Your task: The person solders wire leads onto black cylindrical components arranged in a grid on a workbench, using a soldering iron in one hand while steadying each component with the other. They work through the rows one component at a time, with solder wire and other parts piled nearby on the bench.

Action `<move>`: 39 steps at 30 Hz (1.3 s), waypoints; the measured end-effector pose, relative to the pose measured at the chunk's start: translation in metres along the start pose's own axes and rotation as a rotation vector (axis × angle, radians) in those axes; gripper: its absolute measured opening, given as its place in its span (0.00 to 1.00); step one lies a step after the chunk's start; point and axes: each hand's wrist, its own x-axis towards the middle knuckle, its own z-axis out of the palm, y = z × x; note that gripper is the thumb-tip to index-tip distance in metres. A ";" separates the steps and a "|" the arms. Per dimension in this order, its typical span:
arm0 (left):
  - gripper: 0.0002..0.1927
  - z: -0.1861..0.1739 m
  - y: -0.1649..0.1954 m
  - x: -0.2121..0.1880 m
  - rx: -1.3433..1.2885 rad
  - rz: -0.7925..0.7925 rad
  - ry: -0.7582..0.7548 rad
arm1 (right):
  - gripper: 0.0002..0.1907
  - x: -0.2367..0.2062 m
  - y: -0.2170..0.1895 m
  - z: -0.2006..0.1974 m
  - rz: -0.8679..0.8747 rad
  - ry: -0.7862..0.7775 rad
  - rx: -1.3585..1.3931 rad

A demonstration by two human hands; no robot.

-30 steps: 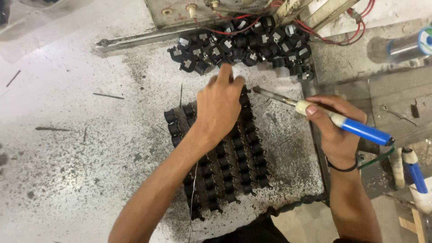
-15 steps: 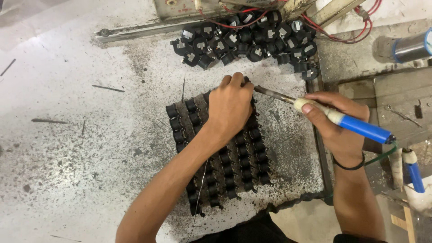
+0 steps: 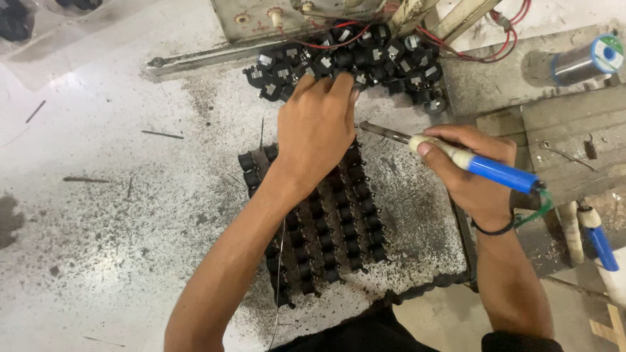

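Our left hand (image 3: 317,127) reaches up toward twelve o'clock, fingers bunched and curled at the near edge of a loose heap of small black components (image 3: 345,62); the fingertips touch the heap, but we cannot tell whether they have pinched one. Our right hand (image 3: 473,173), at three o'clock from the left, is closed in a pen grip around one soldering iron (image 3: 456,156) with a cream collar and blue handle, its metal tip pointing to nine o'clock and ending just beside the left hand's knuckles.

Under the left wrist, toward six o'clock, lies one block of the same black components (image 3: 326,228) set in tidy rows, roughly seven across and about ten deep; the arm hides part of it, so we cannot count exactly. The heap above holds some thirty pieces, too jumbled to count.

Red wires (image 3: 486,52) run at one o'clock. One spool of solder wire (image 3: 587,60) lies at two o'clock. A second blue-handled tool (image 3: 600,238) rests at four o'clock. All sits on a speckled grey workbench (image 3: 117,215).
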 end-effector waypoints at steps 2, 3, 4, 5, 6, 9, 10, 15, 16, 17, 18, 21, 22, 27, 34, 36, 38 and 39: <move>0.09 0.019 -0.012 0.000 0.000 0.021 -0.052 | 0.10 -0.010 0.008 -0.004 0.031 0.074 0.095; 0.12 0.028 -0.018 -0.001 -0.001 0.033 -0.082 | 0.10 -0.017 0.012 -0.004 0.052 0.122 0.179; 0.11 0.036 -0.025 -0.002 -0.009 0.039 -0.111 | 0.11 -0.026 0.015 -0.004 0.077 0.173 0.263; 0.10 0.043 -0.032 -0.004 -0.017 0.042 -0.142 | 0.11 -0.036 0.017 -0.004 0.093 0.205 0.283; 0.09 0.047 -0.038 -0.007 -0.025 0.039 -0.173 | 0.12 -0.048 0.018 -0.003 0.111 0.231 0.305; 0.08 0.054 -0.047 -0.011 -0.055 0.072 -0.199 | 0.11 -0.076 0.019 -0.002 0.155 0.277 0.315; 0.08 0.053 -0.046 -0.011 -0.046 0.082 -0.210 | 0.10 -0.081 0.019 -0.002 0.174 0.296 0.309; 0.09 0.042 -0.043 -0.011 -0.070 0.108 -0.212 | 0.10 -0.070 0.018 0.000 0.108 0.214 0.291; 0.10 0.036 -0.043 -0.013 -0.088 0.114 -0.114 | 0.11 -0.063 0.017 0.002 0.099 0.186 0.277; 0.11 0.028 -0.043 -0.017 -0.104 0.118 -0.018 | 0.11 -0.057 0.015 0.004 0.097 0.170 0.262; 0.13 0.020 -0.044 -0.022 -0.121 0.123 0.074 | 0.10 -0.052 0.013 0.007 0.099 0.154 0.248; 0.10 0.002 -0.044 -0.043 -0.013 -0.096 -0.017 | 0.10 -0.037 0.007 0.016 0.048 0.114 0.274; 0.11 0.000 -0.042 -0.052 0.005 -0.071 0.017 | 0.10 -0.033 0.005 0.019 0.025 0.090 0.294; 0.08 0.013 -0.038 -0.071 -0.028 -0.084 0.031 | 0.10 -0.021 0.002 0.030 0.074 0.043 0.251; 0.08 0.018 -0.039 -0.066 0.061 -0.036 -0.031 | 0.10 -0.015 -0.006 0.034 0.064 -0.005 0.207; 0.08 0.019 -0.039 -0.067 0.066 -0.033 -0.055 | 0.10 -0.012 -0.011 0.033 0.091 -0.024 0.181; 0.09 0.024 -0.039 -0.068 0.056 -0.026 -0.049 | 0.10 -0.007 -0.016 0.033 0.081 -0.041 0.165; 0.10 0.027 -0.039 -0.068 0.052 -0.023 -0.045 | 0.10 -0.005 -0.019 0.034 0.060 -0.049 0.160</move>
